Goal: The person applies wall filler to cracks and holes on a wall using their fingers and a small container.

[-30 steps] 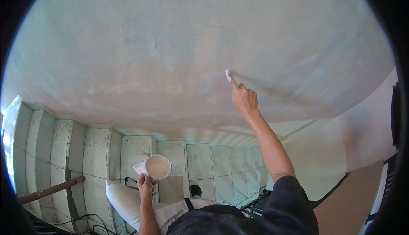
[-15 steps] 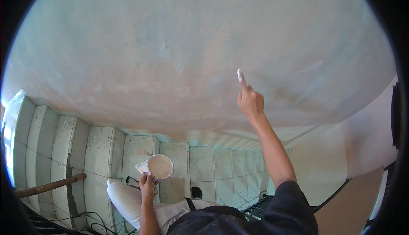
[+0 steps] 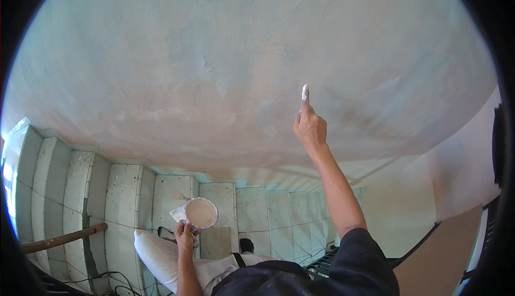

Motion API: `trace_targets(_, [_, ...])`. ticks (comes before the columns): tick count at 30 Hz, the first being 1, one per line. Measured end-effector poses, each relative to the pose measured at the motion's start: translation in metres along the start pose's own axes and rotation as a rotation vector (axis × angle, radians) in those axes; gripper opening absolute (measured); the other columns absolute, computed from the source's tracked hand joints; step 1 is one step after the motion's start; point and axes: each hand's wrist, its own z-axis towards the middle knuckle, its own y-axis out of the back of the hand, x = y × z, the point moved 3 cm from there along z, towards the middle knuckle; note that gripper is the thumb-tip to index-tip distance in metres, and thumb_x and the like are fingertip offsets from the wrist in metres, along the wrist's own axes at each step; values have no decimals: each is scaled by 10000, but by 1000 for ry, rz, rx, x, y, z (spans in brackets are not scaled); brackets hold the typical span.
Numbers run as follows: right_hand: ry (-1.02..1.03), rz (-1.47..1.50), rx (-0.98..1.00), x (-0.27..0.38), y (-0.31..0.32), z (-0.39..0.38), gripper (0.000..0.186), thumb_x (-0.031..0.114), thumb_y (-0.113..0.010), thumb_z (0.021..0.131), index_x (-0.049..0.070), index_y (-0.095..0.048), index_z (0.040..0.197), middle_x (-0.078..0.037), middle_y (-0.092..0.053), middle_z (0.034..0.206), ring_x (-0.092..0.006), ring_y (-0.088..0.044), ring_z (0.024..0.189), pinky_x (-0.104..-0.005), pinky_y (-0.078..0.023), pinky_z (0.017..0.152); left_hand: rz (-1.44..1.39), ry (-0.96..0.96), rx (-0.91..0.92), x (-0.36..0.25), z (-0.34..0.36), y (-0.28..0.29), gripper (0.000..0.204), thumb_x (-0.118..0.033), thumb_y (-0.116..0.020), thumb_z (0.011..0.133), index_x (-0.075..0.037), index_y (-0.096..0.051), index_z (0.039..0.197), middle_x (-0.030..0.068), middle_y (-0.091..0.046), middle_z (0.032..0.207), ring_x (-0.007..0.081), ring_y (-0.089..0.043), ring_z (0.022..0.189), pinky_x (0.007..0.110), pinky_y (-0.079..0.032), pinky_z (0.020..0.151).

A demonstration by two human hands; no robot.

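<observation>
My left hand (image 3: 185,236) grips the rim of a round tub (image 3: 201,213) holding smooth, pale beige paste. A flat, whitish, pointed piece (image 3: 177,213) sits against the tub's left side; whether my hand also holds it is hidden. Raised to the wall (image 3: 214,54), my right hand (image 3: 312,128) has its index finger stretched upward, with white paste (image 3: 305,92) coating the tip. Its other fingers are folded and hold nothing visible. The wall is mottled grey-blue and pinkish, with smeared patches. I cannot tell whether the fingertip touches it.
Tiled stairs (image 3: 123,194) run along the foot of the wall, speckled with debris at the left. A wooden pole (image 3: 64,239) and dark cables (image 3: 115,274) lie at the lower left. A dark railing (image 3: 324,260) stands at the lower right. My dark shoe (image 3: 247,245) is on the stairs.
My right hand has turned slightly, its index finger now more upright and the white paste on it more visible. The tub stays in my left hand. The view has shifted slightly.
</observation>
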Motion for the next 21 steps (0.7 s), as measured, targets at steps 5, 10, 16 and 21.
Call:
trace_targets(5, [-30, -225, 84, 9, -3, 13, 787, 72, -549, 801, -13, -130, 1461, -174, -616, 756, -270, -617, 512, -337, -510, 443, -23, -2, -12, 2, 0, 1, 125, -184, -545, 926, -71, -562, 875, -9, -533, 714, 78, -541, 596, 261, -553, 603])
trace_targets(10, [52, -464, 60, 9, -17, 18, 749, 61, -562, 788, -82, -195, 1426, -133, -585, 655, -210, -608, 480, -320, -506, 426, -32, 10, 21, 4, 0, -1, 115, -169, -533, 926, -70, -563, 874, -3, -538, 722, 86, -548, 615, 258, -548, 594])
trace_targets(16, [217, -540, 166, 22, -14, -7, 736, 53, -574, 764, -119, -242, 1397, -88, -569, 582, -177, -585, 434, -301, -493, 400, -61, 4, 62, 0, 2, 2, 110, -162, -546, 929, -75, -554, 862, -2, -569, 748, 74, -557, 621, 265, -558, 604])
trace_targets(21, [210, -470, 100, 14, 22, -1, 722, 55, -553, 778, -70, -246, 1419, -97, -573, 588, -188, -580, 425, -329, -493, 395, -44, 6, 33, 4, 4, -3, 114, -154, -533, 930, -62, -562, 869, -2, -568, 745, 70, -544, 600, 264, -559, 599])
